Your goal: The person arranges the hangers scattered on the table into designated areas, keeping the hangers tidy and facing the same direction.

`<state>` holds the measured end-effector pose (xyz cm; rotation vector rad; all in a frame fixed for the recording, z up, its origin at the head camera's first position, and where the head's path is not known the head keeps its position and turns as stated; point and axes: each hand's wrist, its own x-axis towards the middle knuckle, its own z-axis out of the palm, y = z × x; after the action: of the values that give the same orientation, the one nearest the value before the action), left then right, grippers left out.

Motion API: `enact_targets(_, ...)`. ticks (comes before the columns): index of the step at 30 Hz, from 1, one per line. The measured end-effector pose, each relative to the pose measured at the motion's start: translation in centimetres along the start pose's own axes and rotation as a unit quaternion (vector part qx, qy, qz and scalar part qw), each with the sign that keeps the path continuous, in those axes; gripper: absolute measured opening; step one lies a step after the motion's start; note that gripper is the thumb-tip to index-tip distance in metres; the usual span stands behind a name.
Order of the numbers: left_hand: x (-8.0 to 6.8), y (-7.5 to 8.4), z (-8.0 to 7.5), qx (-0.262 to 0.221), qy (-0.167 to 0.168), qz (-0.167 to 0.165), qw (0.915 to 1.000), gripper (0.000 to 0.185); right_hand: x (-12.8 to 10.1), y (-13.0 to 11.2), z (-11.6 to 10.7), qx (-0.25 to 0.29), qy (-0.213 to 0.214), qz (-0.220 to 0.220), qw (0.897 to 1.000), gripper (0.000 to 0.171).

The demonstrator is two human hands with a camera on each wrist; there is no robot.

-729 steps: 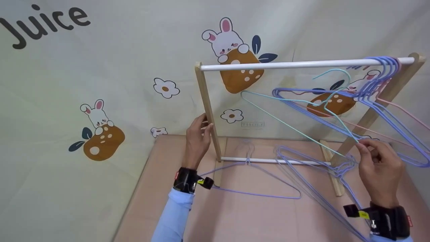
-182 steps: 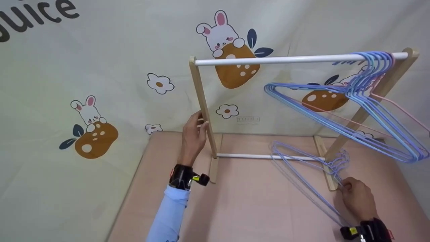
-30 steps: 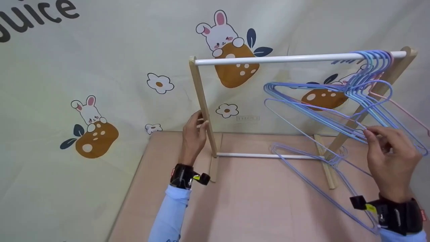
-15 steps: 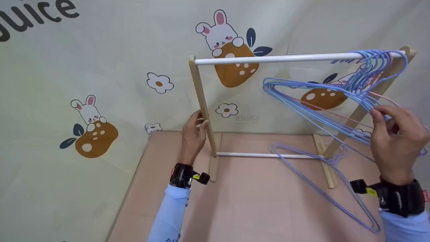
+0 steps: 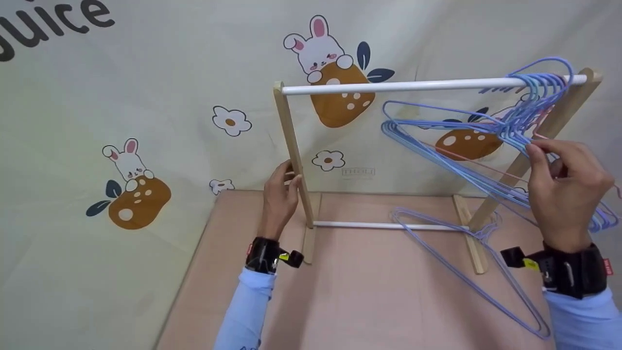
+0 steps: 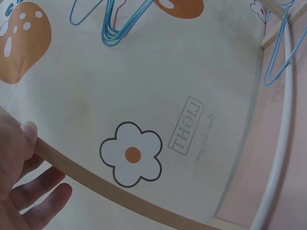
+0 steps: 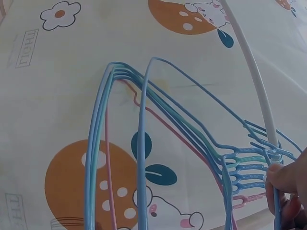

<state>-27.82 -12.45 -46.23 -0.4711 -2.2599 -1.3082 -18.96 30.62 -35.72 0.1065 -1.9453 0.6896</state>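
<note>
My right hand (image 5: pixel 568 189) pinches a blue wire hanger (image 7: pixel 141 143) by its shoulder wire, close below the neck. That hanger's hook rises above the white top rail (image 5: pixel 413 86), near its right end. Right beside it, several blue and teal hangers (image 5: pixel 512 129) and a pink hanger (image 7: pixel 109 167) hang bunched on the rail. My left hand (image 5: pixel 282 194) holds the left wooden post (image 5: pixel 293 131) of the clothes rack, thumb on one side and fingers on the other, as the left wrist view shows.
Blue hangers (image 5: pixel 466 277) lie overlapping on the pink tabletop (image 5: pixel 369 291), partly across the lower white bar (image 5: pixel 350 224) and the right foot (image 5: pixel 474 248). Behind the rack hangs a pale cloth (image 5: pixel 194 58) printed with rabbits and flowers.
Over the last second my right hand has raised the blue hanger from in front of the bunch to rail height, its hook now above the rail. Earlier, a teal hanger joined the rail. My left hand stays put.
</note>
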Motion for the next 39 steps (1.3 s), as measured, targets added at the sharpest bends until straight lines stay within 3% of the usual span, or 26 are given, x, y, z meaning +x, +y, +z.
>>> enact_targets(14,0.0,0.1,-0.1,-0.002,-0.006,-0.006,1.0,0.036,-0.9,0.5,1.4,0.006,-0.021,-0.036,0.999,0.014)
enact_targets(25,-0.1,0.1,-0.1,-0.002,-0.004,-0.011,0.9999,0.036,-1.8,0.9,1.3,-0.012,-0.045,0.002,0.999,0.016)
enact_targets(39,-0.1,0.0,-0.1,-0.004,-0.002,0.001,1.0,0.036,-3.9,1.4,0.6,0.004,-0.016,-0.021,1.0,0.012)
